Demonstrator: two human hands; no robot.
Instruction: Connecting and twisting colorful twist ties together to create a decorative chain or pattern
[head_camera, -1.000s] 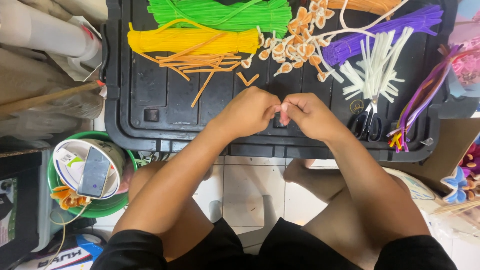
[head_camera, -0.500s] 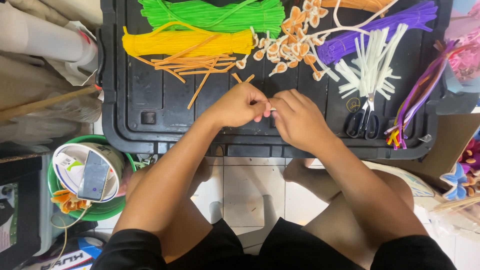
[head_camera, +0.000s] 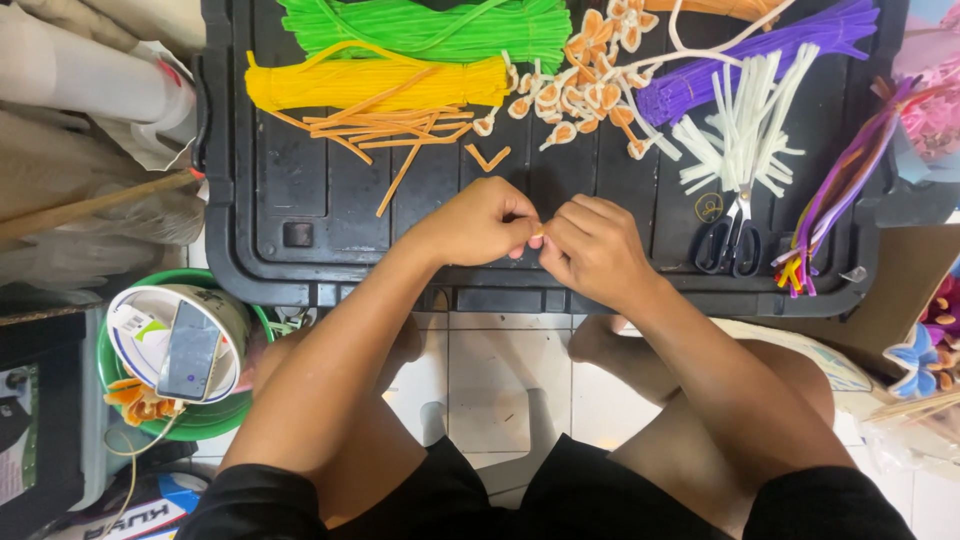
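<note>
My left hand and right hand met near the tray's front edge, fingertips closed together on a small orange piece, beside the scissors.

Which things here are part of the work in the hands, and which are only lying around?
In the work: left hand, right hand, small orange piece pinched between them.

Lying around: scissors, green bundle, yellow bundle, phone.

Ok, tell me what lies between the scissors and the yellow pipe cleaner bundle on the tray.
In the head view, between the scissors and the yellow bundle lie loose orange pieces and small orange-and-white petal shapes, on the black tray.
</note>
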